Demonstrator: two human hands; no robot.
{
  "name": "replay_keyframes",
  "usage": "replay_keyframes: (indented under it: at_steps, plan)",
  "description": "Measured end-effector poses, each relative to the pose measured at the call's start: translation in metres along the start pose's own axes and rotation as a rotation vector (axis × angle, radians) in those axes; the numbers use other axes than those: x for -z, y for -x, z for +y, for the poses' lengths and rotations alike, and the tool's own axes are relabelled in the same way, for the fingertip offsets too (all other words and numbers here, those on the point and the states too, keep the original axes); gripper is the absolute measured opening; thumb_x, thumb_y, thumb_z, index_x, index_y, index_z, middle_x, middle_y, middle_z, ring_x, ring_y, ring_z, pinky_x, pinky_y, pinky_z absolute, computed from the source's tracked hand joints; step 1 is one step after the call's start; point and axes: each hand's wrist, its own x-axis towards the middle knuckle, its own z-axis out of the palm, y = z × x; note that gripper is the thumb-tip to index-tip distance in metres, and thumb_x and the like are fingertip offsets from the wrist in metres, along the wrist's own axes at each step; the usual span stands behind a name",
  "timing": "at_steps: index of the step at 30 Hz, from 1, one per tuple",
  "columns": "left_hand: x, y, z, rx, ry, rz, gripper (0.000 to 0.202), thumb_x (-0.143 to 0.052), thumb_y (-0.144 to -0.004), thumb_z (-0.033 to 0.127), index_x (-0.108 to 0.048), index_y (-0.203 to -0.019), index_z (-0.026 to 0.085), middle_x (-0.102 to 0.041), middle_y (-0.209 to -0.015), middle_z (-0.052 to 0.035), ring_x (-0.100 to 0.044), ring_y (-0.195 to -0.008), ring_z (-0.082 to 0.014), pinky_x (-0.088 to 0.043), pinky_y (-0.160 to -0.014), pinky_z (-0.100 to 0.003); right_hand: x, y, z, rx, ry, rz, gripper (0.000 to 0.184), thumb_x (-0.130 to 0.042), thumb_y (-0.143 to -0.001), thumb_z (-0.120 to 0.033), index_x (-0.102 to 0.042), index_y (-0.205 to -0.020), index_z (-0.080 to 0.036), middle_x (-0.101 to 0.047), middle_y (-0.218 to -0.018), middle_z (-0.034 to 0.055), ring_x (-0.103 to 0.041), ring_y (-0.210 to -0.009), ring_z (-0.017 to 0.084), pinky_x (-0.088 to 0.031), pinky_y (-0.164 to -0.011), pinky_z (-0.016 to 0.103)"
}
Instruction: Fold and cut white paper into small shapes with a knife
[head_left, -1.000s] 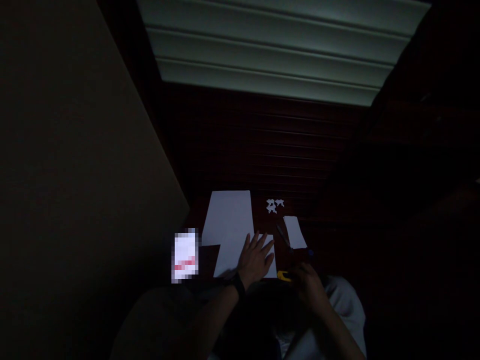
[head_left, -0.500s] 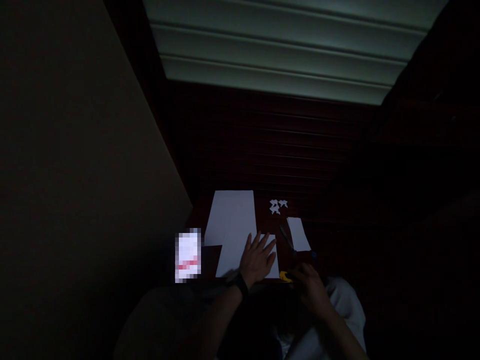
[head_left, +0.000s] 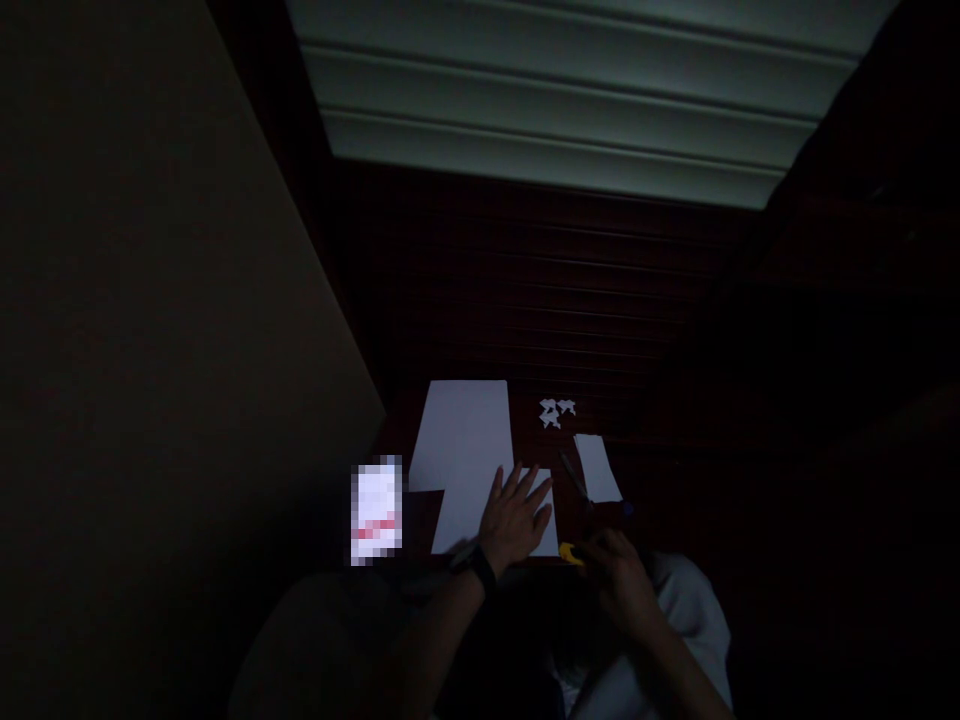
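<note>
The scene is very dark. My left hand (head_left: 516,518) lies flat with fingers spread on a white sheet of paper (head_left: 465,460) on a dark wooden table (head_left: 660,470); a dark watch sits on its wrist. My right hand (head_left: 619,580) is curled at the table's near edge around a small yellow object (head_left: 570,553), maybe a cutter. Scissors (head_left: 576,478) lie just beyond it, beside a small white paper strip (head_left: 597,467).
Several small white paper scraps (head_left: 556,411) lie at the back of the table. A blurred white card (head_left: 376,511) sits at the left edge. A beige wall (head_left: 150,350) rises on the left, pale slatted blinds (head_left: 570,100) ahead.
The view shifted slightly to the left a second ago. My right hand edged closer to the yellow object; my left hand stays flat on the paper.
</note>
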Motion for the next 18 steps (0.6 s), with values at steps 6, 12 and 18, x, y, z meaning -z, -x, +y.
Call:
replay_keyframes:
  at_steps: [6, 12, 18]
  plan:
    - [0.0001, 0.0003, 0.0004, -0.008, -0.012, 0.003, 0.049, -0.038, -0.090, 0.048, -0.039, -0.137, 0.032, -0.035, -0.146, 0.0003, -0.020, -0.138, -0.0284, -0.007, -0.112, -0.056, 0.0003, -0.0018, 0.0007, 0.005, -0.011, 0.007, 0.041, -0.057, -0.076, -0.014, -0.062, -0.114, -0.030, -0.057, -0.100, 0.0060, -0.050, -0.095, 0.024, -0.038, -0.084, 0.035]
    - [-0.0006, 0.0004, 0.0000, -0.002, -0.018, 0.012, 0.051, -0.038, -0.089, 0.050, -0.040, -0.137, 0.032, -0.035, -0.146, -0.0004, -0.020, -0.137, -0.0294, -0.007, -0.112, -0.056, -0.0018, 0.0009, -0.0013, -0.013, -0.020, 0.021, 0.041, -0.058, -0.075, -0.014, -0.063, -0.113, -0.029, -0.056, -0.100, 0.0059, -0.050, -0.094, 0.024, -0.038, -0.084, 0.035]
    - [-0.0017, 0.0002, -0.0012, -0.001, -0.015, -0.003, 0.050, -0.036, -0.090, 0.051, -0.039, -0.137, 0.033, -0.034, -0.147, 0.0005, -0.018, -0.138, -0.0286, -0.007, -0.112, -0.056, 0.0008, 0.0027, -0.0027, -0.007, -0.008, 0.001, 0.044, -0.055, -0.076, -0.013, -0.061, -0.116, -0.030, -0.057, -0.100, 0.0065, -0.050, -0.094, 0.024, -0.038, -0.083, 0.036]
